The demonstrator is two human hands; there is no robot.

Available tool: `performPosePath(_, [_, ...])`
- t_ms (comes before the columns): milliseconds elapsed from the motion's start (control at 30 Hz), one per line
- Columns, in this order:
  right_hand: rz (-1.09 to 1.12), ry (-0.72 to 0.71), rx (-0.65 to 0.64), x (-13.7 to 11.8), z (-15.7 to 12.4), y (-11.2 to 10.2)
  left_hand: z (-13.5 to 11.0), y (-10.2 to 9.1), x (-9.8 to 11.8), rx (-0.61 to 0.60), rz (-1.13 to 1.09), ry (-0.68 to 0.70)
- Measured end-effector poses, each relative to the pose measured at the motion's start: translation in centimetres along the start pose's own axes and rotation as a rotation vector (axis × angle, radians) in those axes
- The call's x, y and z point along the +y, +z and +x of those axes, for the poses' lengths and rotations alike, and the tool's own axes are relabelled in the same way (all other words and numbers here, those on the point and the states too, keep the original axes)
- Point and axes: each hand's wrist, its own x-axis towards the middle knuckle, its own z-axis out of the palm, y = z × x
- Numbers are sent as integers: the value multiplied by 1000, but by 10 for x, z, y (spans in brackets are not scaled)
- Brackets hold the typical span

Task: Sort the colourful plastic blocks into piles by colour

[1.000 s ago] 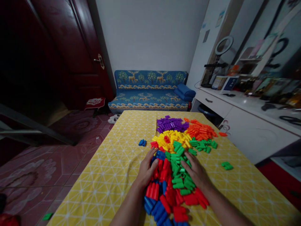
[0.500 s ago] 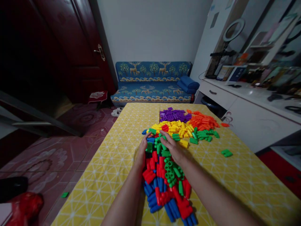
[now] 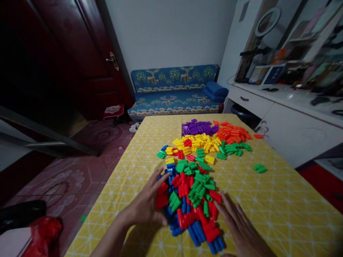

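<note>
Two hands flank a mixed pile of red, green and blue blocks at the near middle of the yellow table. The left hand is open, thumb spread from the fingers, curved round the pile's left side; red blocks lie between its thumb and fingers. The right hand is open too, fingers stretched out, their tips at the pile's right edge; whether they touch it I cannot tell. Neither hand is gripping anything.

Green blocks lie mostly on the pile's far right part, blue blocks at its near end and left side. Farther off are yellow blocks with a few red ones among them, then purple blocks at the far side and orange blocks to their right. A green cluster sits on the near side of the orange. One green piece lies apart on the right.

Beyond the table stands a blue sofa, with a dark red door to the left and a white dresser to the right.
</note>
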Motion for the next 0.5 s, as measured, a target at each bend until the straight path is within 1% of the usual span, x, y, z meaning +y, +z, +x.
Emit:
performPosePath(67, [-21, 27, 28, -5, 5, 9, -14, 13, 1, -32, 119, 6])
performPosePath(133, [-15, 46, 42, -11, 23, 15, -18, 28, 2, -13, 220, 46])
performPosePath(200, [12, 44, 66, -14, 46, 19, -13, 39, 3, 32, 291, 73])
performPosePath(267, [77, 4, 99, -15, 71, 21, -3, 42, 5, 80, 313, 77])
performPosePath(367, [209, -58, 119, -15, 101, 20, 16, 37, 7, 132, 233, 38])
performPosePath(433, [297, -61, 119, -17, 117, 18, 29, 34, 6, 170, 111, -10])
performPosePath(500, [394, -32, 131, -23, 132, 15, 43, 33, 3, 244, -47, -76])
